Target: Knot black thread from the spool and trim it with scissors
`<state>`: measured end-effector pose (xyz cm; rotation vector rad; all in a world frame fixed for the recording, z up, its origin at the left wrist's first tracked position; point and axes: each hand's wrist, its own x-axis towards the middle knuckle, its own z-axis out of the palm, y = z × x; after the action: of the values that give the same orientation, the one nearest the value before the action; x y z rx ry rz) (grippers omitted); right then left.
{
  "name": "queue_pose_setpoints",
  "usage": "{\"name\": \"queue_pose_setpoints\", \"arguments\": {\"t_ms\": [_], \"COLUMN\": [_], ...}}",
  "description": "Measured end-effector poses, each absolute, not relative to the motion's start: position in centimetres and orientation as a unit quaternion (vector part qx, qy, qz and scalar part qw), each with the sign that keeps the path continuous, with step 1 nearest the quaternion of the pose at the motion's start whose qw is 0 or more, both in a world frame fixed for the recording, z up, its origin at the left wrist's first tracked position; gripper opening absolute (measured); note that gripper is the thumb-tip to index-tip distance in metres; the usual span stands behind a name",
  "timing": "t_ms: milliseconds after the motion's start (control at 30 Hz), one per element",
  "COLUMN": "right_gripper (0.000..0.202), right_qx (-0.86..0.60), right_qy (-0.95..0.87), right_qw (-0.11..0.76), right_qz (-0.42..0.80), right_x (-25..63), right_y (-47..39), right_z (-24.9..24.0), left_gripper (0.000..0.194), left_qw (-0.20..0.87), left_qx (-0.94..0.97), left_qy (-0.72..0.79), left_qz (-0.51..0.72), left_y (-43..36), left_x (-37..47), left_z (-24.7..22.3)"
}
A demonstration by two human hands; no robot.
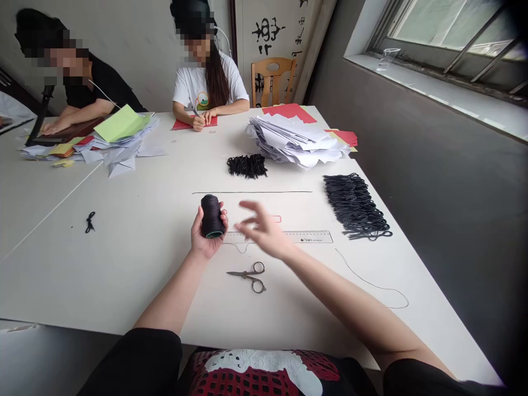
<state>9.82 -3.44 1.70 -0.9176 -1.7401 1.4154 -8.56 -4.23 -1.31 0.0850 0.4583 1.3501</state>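
Observation:
My left hand (208, 239) is wrapped round a spool of black thread (212, 216), raised over the white table. To its right, my right hand (264, 228) is slightly blurred, with its fingers apart and nothing between them. Beneath that hand lies a clear ruler (315, 236), partly hidden by it. Scissors (247, 274) rest nearer to me, blades pointing left. A straight length of dark thread (256, 192) stretches across the table beyond both hands. Another loose thread (367, 282) curves over the tabletop at the right.
Bundles of black cord loops (355, 206) lie at the right, with a smaller black bundle (247, 165) farther back. A tall paper stack (295, 140) stands behind. Two people sit across the table (136, 264), one writing on red paper (183, 124). A small black knot (90, 222) lies left.

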Motion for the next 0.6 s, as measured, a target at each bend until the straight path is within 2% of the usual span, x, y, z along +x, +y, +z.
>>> {"name": "queue_pose_setpoints", "arguments": {"t_ms": [67, 133, 200, 267, 300, 400, 600], "right_gripper": [0.073, 0.077, 0.063, 0.034, 0.026, 0.033, 0.029], "right_qx": [-0.311, -0.269, -0.290, -0.346, -0.369, -0.395, -0.387], "right_qy": [-0.622, -0.584, -0.593, -0.637, -0.658, -0.690, -0.754], "right_qw": [0.259, 0.187, 0.152, 0.137, 0.142, 0.206, 0.286], "right_qz": [0.670, 0.743, 0.736, 0.675, 0.641, 0.570, 0.447], "right_x": [7.5, 5.4, 4.1, 3.7, 3.8, 5.0, 9.4], "right_y": [-4.1, -4.6, -4.8, -4.8, -4.8, -4.6, -4.7], "right_z": [0.7, -0.3, -0.9, -1.0, -0.8, 0.8, 6.0], "left_gripper": [0.050, 0.047, 0.044, 0.041, 0.040, 0.034, 0.031], "left_qw": [0.730, 0.700, 0.674, 0.650, 0.637, 0.603, 0.551], "left_qx": [0.028, 0.002, -0.021, -0.028, -0.026, -0.018, -0.061], "left_qy": [0.222, 0.230, 0.224, 0.219, 0.222, 0.239, 0.258], "left_qz": [0.646, 0.676, 0.704, 0.727, 0.738, 0.761, 0.791], "left_y": [-4.4, -4.4, -4.2, -3.8, -3.6, -3.0, -2.2], "left_x": [-8.9, -9.3, -9.8, -10.5, -10.9, -12.3, -15.1], "left_z": [-0.8, -0.5, -0.3, -0.2, -0.2, -0.4, -0.6]}}
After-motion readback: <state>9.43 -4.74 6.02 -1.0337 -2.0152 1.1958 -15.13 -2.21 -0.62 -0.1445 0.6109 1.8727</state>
